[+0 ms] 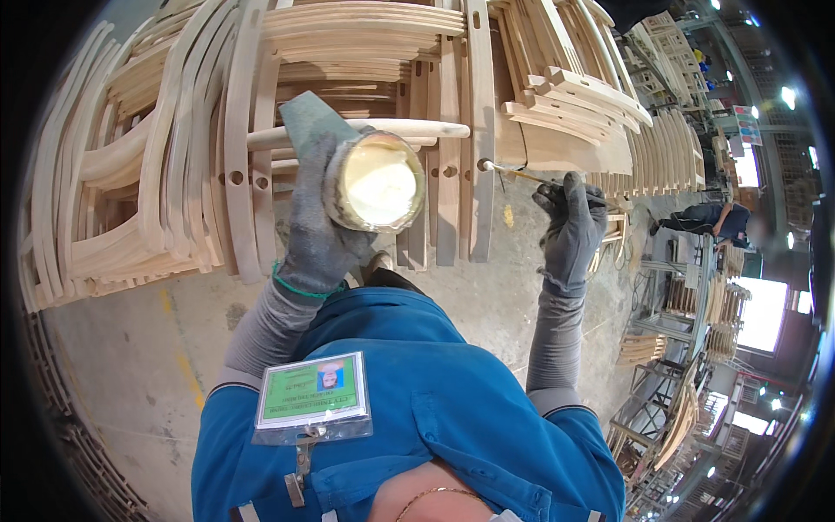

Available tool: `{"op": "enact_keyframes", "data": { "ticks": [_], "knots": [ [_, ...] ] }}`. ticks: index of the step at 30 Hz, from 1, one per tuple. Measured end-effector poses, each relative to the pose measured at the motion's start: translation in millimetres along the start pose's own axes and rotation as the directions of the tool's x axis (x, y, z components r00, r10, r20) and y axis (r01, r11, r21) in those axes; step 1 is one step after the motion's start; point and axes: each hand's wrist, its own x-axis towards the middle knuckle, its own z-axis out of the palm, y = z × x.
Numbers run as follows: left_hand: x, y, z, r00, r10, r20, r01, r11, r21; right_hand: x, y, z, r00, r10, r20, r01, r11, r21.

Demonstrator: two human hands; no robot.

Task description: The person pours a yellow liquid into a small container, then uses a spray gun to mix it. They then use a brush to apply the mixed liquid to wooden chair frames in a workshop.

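Observation:
My left hand, in a grey glove, is wrapped round a round pot of creamy pale liquid, its rim crusted. A grey-green flat piece, perhaps sandpaper, sticks up behind the pot from the same hand. My right hand, also gloved, pinches a thin stick brush. The brush's whitened tip is at a round hole near the lower end of an upright wooden chair post. Whether it is inside the hole I cannot tell. A rounded wooden rail crosses the posts behind the pot.
Pale wooden chair frames stand stacked on the left, with more frames at the upper right. Grey concrete floor lies between them and me. Farther right, a person in dark clothes stands near racks and piled wooden parts.

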Motion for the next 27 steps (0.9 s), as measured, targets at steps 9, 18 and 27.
{"op": "enact_keyframes", "data": {
  "ticks": [9,18,27],
  "knots": [
    [-5.7,9.1,-9.1,0.996,0.025,-0.09,-0.024,1.0,0.014,15.8,17.6,17.2,0.99,-0.098,0.105,0.126,0.943,-0.309],
    [-10.7,17.2,-22.1,0.999,-0.035,-0.003,0.034,0.976,-0.215,18.4,22.0,26.3,0.928,-0.221,0.299,0.351,0.787,-0.508],
    [-15.8,19.3,-29.3,0.999,0.0,0.051,0.014,0.962,-0.274,14.5,17.2,34.1,0.94,-0.214,0.265,0.323,0.809,-0.492]
  ]
}}
